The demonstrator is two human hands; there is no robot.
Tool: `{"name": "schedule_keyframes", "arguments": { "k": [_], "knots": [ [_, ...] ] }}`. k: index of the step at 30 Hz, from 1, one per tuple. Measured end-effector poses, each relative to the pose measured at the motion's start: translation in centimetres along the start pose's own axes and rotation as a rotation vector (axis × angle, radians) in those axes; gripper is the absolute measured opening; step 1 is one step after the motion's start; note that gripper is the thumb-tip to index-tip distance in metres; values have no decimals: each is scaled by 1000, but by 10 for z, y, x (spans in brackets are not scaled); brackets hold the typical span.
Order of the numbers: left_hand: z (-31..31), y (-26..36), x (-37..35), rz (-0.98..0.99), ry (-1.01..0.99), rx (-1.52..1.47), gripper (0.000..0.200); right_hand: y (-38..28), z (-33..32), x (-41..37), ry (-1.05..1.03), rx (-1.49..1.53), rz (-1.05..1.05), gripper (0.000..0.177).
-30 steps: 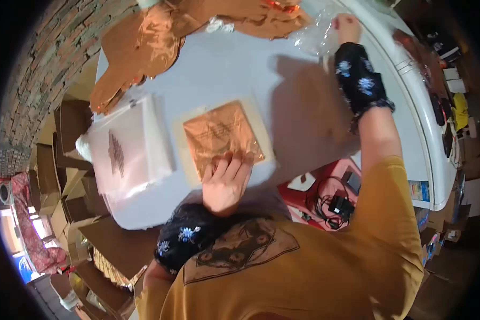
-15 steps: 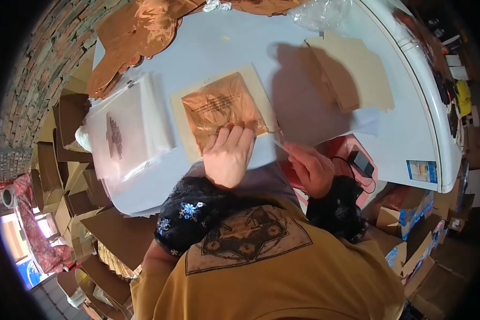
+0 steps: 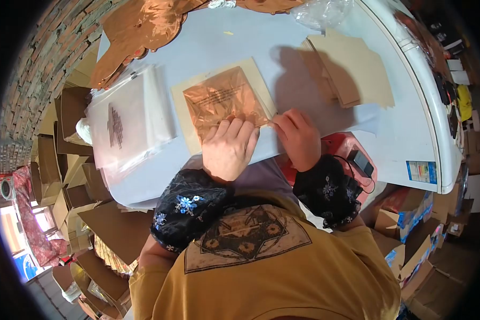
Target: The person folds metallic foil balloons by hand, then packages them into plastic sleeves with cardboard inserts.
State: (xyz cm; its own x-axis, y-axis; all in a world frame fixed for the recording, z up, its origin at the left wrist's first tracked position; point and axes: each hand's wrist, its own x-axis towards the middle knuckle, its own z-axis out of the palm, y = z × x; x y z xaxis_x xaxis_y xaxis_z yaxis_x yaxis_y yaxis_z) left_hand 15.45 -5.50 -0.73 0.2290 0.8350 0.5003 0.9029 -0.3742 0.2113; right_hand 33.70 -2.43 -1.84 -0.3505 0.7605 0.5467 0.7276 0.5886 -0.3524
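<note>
A clear printed plastic bag (image 3: 224, 92) holding a shiny copper-coloured sheet lies over a beige card (image 3: 182, 114) on the table. My left hand (image 3: 229, 146) rests on the bag's near edge, back upward, fingers side by side and slightly bent; its thumb is hidden. At the bag's near right corner, my right hand (image 3: 298, 137) is closed in a pinch, with fingertips on the bag's edge. What exactly lies between those fingertips is too small to see. To the left is a stack of clear printed plastic bags (image 3: 138, 114).
Copper-coloured sheets (image 3: 144, 29) cover the far left of the table (image 3: 234, 42). Beige cards (image 3: 357, 64) lie at the right, below crumpled clear plastic (image 3: 322, 13). A red stool (image 3: 338, 144) carries a black adapter (image 3: 360, 162). Cardboard boxes (image 3: 112, 232) stand on both sides.
My right hand has moved up and left to the bag's near right corner. The pale thin strip it held out before is no longer visible. My left hand has stayed nearly in place.
</note>
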Motion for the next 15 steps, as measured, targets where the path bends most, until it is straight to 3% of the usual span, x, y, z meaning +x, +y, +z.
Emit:
{"name": "schedule_keyframes", "arguments": {
  "k": [4, 7, 12, 15],
  "knots": [
    [-6, -2, -1, 0, -38, -35, 15, -1, 1, -2, 0, -39, 2, 12],
    [-9, -3, -1, 26, -54, -45, 17, 1, 9, -2, 23, 17, 147, 13],
    [-7, -9, -6, 80, -42, -38, 26, 7, -10, -13, -36, 42, -50, 19],
    [-17, -16, -9, 84, -178, -77, 37, 1, -17, -15, -71, 101, -139, 24]
  ]
}}
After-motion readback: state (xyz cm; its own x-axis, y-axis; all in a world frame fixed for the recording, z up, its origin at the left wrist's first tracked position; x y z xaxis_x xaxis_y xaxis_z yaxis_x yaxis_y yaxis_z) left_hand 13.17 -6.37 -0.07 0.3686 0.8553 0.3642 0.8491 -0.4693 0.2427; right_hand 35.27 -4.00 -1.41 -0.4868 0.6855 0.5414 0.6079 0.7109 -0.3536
